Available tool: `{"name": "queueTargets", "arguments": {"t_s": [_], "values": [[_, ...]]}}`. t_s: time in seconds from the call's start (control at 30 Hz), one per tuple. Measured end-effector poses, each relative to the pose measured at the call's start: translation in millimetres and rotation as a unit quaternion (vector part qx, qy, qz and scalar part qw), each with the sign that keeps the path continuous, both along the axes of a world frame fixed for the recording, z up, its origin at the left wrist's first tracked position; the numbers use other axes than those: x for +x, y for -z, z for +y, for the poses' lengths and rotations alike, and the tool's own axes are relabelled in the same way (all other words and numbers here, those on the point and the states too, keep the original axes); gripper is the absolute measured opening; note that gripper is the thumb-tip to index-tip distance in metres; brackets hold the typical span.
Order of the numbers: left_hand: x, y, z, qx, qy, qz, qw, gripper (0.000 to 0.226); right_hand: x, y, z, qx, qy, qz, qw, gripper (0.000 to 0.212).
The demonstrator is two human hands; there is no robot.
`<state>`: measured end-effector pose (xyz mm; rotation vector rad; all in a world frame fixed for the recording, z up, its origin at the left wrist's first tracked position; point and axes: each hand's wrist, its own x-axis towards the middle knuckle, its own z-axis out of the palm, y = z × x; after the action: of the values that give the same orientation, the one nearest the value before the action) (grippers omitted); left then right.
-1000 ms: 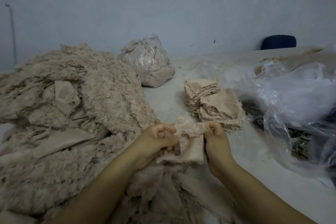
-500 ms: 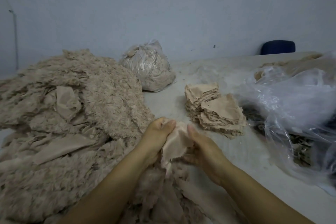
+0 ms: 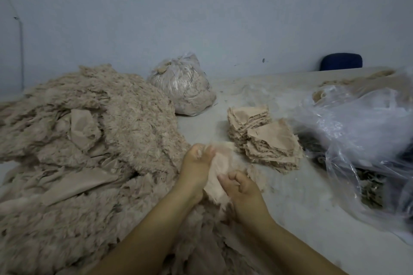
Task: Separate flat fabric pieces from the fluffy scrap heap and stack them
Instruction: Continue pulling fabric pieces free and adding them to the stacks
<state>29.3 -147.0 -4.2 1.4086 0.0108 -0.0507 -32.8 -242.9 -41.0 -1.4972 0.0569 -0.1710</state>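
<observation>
Filling the whole left side of the pale bench (image 3: 290, 203) is one big fluffy scrap heap (image 3: 78, 152), beige and shaggy, with a few smooth flat bits poking out of it. On the right lies one large clear plastic bag (image 3: 362, 140), crumpled, with dark scraps showing through. At the back stands one smaller tied plastic bag (image 3: 183, 87), stuffed with beige fluff. One dark blue chair back (image 3: 341, 62) peeks up behind the bench.

Between the heap and the clear bag sit two stacks of flat fabric pieces (image 3: 266, 136), touching each other, with frayed edges; the far stack is square and the near one is turned at an angle.

Just in front of the stacks, two hands hold one fabric piece (image 3: 220, 169), pinkish beige and fuzzy at its edges. The left hand (image 3: 196, 167) grips its top edge with curled fingers. The right hand (image 3: 241, 187) pinches its lower part with bent fingers.
</observation>
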Motion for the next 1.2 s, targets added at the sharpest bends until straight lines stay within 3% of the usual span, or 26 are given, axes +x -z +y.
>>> {"name": "queueTargets", "arguments": {"t_s": [0.07, 0.13, 0.2, 0.23, 0.33, 0.43, 0.5, 0.57, 0.67, 0.77, 0.93, 1.0, 1.07, 1.2], "values": [[10, -6, 10, -0.002, -0.062, -0.007, 0.998, 0.016, -8, 9, -9, -0.078, -0.028, 0.0, 0.997, 0.02], [17, -9, 23, 0.025, -0.059, -0.02, 0.998, 0.014, -16, 11, -26, -0.158, -0.095, 0.043, 0.982, 0.019], [18, -9, 29, 0.066, -0.023, -0.021, 0.997, 0.015, -19, 1, -45, -0.246, -0.157, 0.098, 0.951, 0.043], [17, -7, 26, 0.068, -0.003, -0.017, 0.998, 0.016, -17, -5, -52, -0.243, -0.147, 0.119, 0.951, 0.058], [7, -3, 7, 0.012, 0.047, -0.008, 0.999, 0.013, -8, -19, -50, -0.116, -0.077, 0.124, 0.982, 0.067], [1, 0, -7, -0.032, 0.071, -0.009, 0.997, 0.01, 3, -19, -31, 0.083, -0.025, 0.087, 0.992, 0.037], [4, 1, -5, -0.023, 0.053, -0.017, 0.998, 0.009, 11, -20, -31, 0.122, 0.042, 0.051, 0.99, 0.015], [8, 3, 3, 0.007, 0.042, -0.029, 0.999, 0.008, 22, -20, -41, 0.08, 0.082, 0.017, 0.993, 0.013], [14, 7, 16, 0.07, 0.087, -0.054, 0.992, 0.029, 42, -21, -57, 0.027, 0.099, 0.003, 0.995, 0.022], [21, 10, 16, 0.155, 0.086, -0.085, 0.98, 0.036, 57, -18, -68, -0.053, 0.103, 0.02, 0.993, 0.031], [30, 36, 5, 0.361, 0.08, -0.069, 0.926, 0.027, 61, 5, -81, -0.282, 0.144, 0.074, 0.945, 0.03], [31, 43, 3, 0.417, 0.082, -0.081, 0.901, 0.025, 57, 9, -82, -0.308, 0.157, 0.1, 0.933, 0.024], [33, 43, 2, 0.447, 0.085, -0.07, 0.888, 0.032, 55, 10, -81, -0.321, 0.156, 0.129, 0.925, 0.045], [41, 36, -5, 0.41, 0.131, 0.065, 0.9, 0.057, 51, 8, -76, -0.262, 0.099, 0.208, 0.937, 0.072]]}}
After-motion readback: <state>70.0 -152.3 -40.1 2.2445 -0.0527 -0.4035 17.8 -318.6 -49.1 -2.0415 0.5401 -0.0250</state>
